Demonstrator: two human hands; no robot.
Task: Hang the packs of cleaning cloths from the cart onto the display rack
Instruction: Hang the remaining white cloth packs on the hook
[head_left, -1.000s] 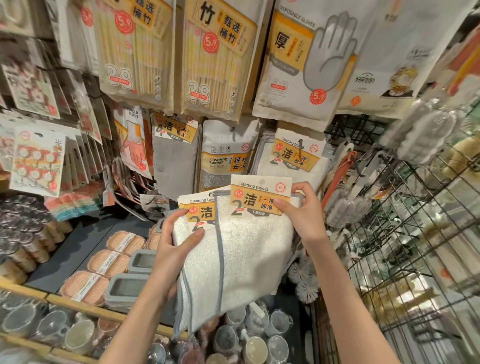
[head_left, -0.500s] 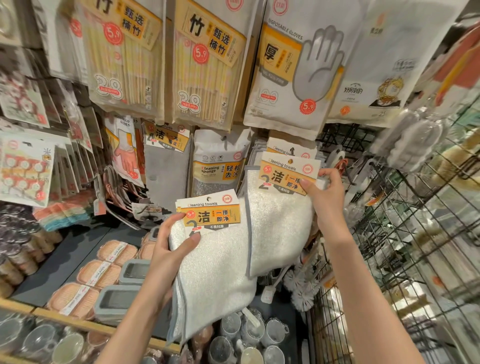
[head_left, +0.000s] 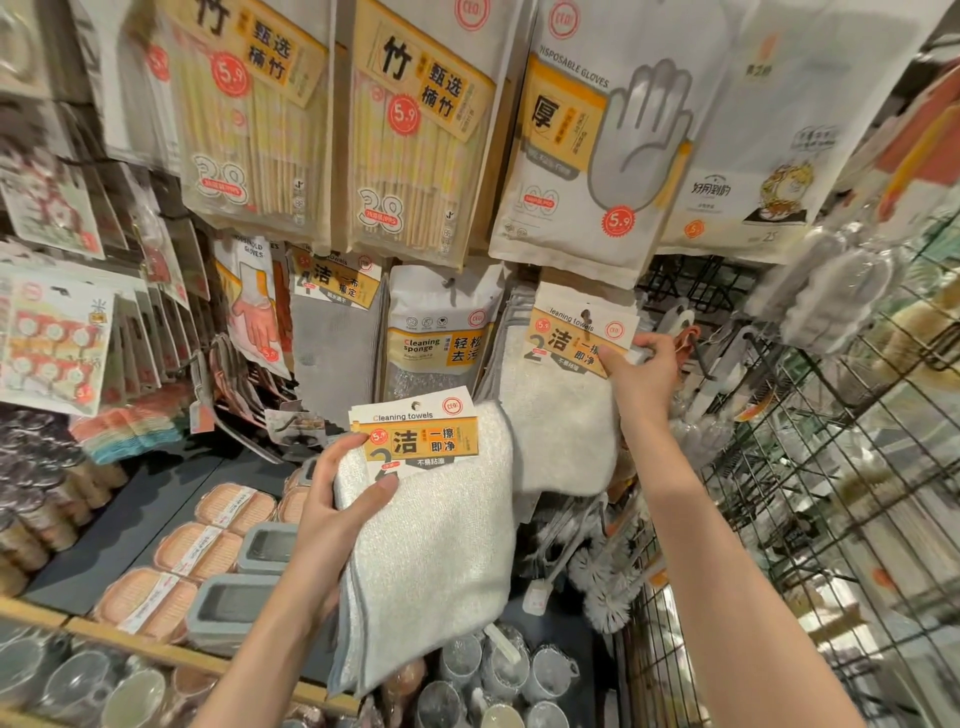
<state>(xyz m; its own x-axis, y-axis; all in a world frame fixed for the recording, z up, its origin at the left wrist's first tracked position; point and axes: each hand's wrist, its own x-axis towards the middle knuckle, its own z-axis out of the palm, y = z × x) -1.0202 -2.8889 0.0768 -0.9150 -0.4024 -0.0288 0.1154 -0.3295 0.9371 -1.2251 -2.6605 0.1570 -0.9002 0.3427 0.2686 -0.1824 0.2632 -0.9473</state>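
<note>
My left hand (head_left: 337, 499) grips a pack of white cleaning cloths (head_left: 441, 540) by its upper left corner, thumb over the cloth just below its yellow card label. My right hand (head_left: 641, 379) pinches the right edge of a second pack (head_left: 561, 415), raised against the display rack. That pack's card label sits on the rack's hook (head_left: 586, 317), whose dark tip shows through the label's hole. More of the same cloths hang behind it.
Bamboo chopstick packs (head_left: 415, 145) and a disposable gloves bag (head_left: 592, 156) hang above. A cleaning sponge pack (head_left: 441, 332) hangs left of the hook. A black wire cart (head_left: 779, 519) stands at right. Shelf below holds sponges, grey boxes and glass cups (head_left: 498, 670).
My right hand has lifted its pack up and to the right, from beside the left pack onto the rack hook. My left hand has kept hold of the other pack, almost still.
</note>
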